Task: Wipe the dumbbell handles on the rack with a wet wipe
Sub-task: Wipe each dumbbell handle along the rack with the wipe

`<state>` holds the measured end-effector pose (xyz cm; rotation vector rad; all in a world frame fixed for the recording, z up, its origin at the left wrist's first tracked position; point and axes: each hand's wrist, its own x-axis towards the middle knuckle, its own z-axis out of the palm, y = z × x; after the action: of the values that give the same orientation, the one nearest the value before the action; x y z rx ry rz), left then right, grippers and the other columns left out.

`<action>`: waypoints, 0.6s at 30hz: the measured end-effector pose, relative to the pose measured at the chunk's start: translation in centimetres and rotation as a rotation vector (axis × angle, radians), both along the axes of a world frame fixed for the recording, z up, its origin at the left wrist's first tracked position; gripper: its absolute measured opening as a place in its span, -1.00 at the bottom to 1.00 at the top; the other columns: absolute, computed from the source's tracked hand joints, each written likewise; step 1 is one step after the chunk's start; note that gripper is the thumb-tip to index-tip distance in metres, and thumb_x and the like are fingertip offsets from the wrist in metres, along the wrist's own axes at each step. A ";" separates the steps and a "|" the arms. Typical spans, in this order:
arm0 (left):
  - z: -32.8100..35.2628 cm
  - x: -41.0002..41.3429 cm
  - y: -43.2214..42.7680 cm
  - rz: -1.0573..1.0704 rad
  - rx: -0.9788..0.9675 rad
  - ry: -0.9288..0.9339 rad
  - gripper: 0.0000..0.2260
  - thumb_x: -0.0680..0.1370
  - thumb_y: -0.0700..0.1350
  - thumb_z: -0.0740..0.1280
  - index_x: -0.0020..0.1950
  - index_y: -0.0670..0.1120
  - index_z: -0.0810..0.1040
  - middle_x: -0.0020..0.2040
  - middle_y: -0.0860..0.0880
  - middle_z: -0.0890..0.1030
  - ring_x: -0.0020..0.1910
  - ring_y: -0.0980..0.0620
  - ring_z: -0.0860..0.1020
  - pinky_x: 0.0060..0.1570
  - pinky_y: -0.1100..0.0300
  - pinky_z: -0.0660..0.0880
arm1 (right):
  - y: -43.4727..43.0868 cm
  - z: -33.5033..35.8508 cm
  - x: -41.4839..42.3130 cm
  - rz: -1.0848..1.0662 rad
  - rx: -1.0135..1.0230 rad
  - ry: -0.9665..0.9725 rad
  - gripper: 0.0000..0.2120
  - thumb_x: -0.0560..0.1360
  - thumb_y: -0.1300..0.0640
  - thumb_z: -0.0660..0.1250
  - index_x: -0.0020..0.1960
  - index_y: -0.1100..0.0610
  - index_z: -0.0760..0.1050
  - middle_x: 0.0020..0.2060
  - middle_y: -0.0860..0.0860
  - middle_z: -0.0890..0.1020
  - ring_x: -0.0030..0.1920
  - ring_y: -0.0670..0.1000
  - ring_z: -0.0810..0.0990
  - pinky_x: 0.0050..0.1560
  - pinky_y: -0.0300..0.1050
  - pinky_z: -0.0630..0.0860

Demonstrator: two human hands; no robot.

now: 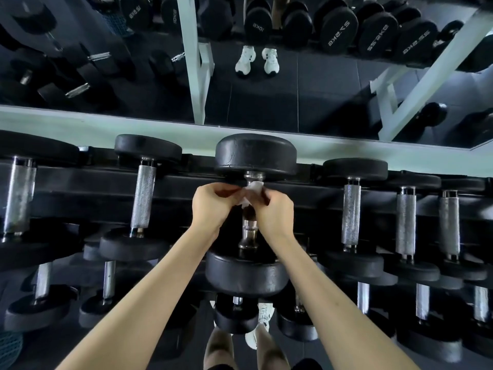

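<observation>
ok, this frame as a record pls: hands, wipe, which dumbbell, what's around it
left hand: pinches the wet wipe from the left
right hand: pinches the wet wipe from the right
wet wipe: white, crumpled, at the far end of the centre dumbbell handle
centre dumbbell handle: near end bare metal, middle hidden by the hands
neighbours: left neighbour handle and right neighbour handle, knurled, untouched
rack: black, with a lower tier below
mirror: behind the rack
</observation>
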<state>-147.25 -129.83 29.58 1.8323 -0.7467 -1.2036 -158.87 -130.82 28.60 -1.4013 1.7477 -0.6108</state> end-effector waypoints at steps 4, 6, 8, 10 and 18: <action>-0.3 -0.2 -0.3 -0.017 0.008 0.093 -0.86 0.34 -0.22 0.54 -0.24 -0.02 0.63 -0.29 0.05 0.65 -0.33 0.22 0.61 -0.21 0.41 0.51 | -0.8 -0.5 -1.0 0.083 0.051 -0.074 -0.58 0.51 -0.17 0.27 -0.19 0.18 0.62 -0.32 0.10 0.66 -0.27 -0.02 0.58 -0.17 0.06 0.51; -0.6 -0.2 -0.4 0.013 0.042 0.145 -0.86 0.34 -0.23 0.53 -0.26 -0.03 0.62 -0.32 0.05 0.64 -0.39 0.25 0.59 -0.27 0.45 0.48 | -1.0 -0.5 -0.7 0.077 0.076 -0.075 -0.62 0.53 -0.15 0.25 -0.06 0.14 0.65 -0.19 0.06 0.70 -0.11 0.02 0.65 -0.04 0.03 0.55; -1.0 -0.1 -0.4 0.035 0.081 0.181 -0.88 0.34 -0.20 0.54 -0.26 -0.05 0.63 -0.31 0.04 0.65 -0.37 0.23 0.59 -0.29 0.45 0.46 | -1.1 -0.7 -0.2 0.049 0.081 -0.048 -0.64 0.54 -0.10 0.25 -0.02 0.16 0.64 -0.13 0.05 0.70 -0.06 0.04 0.64 -0.03 -0.05 0.52; -1.2 0.0 -0.5 0.037 0.107 0.198 -0.88 0.33 -0.16 0.56 -0.23 -0.07 0.64 -0.28 0.02 0.67 -0.34 0.20 0.60 -0.31 0.46 0.46 | -1.0 -0.9 0.1 0.023 0.068 -0.049 -0.67 0.54 -0.09 0.26 -0.04 0.15 0.62 -0.16 0.04 0.69 -0.08 0.04 0.64 -0.07 -0.08 0.51; -1.7 0.6 0.8 -0.057 0.203 0.192 -0.86 0.29 -0.17 0.57 -0.26 -0.09 0.64 -0.24 -0.07 0.67 -0.20 -0.01 0.62 -0.03 0.12 0.56 | 1.6 -1.2 -1.0 0.108 0.066 0.017 -0.76 0.52 -0.07 0.31 -0.24 0.04 0.44 -0.44 -0.12 0.50 -0.37 -0.07 0.42 -0.09 -0.04 0.35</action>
<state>-146.63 -128.98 27.88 1.8340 -0.5902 -1.5153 -159.91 -129.21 27.44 -1.4484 1.6778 -0.4796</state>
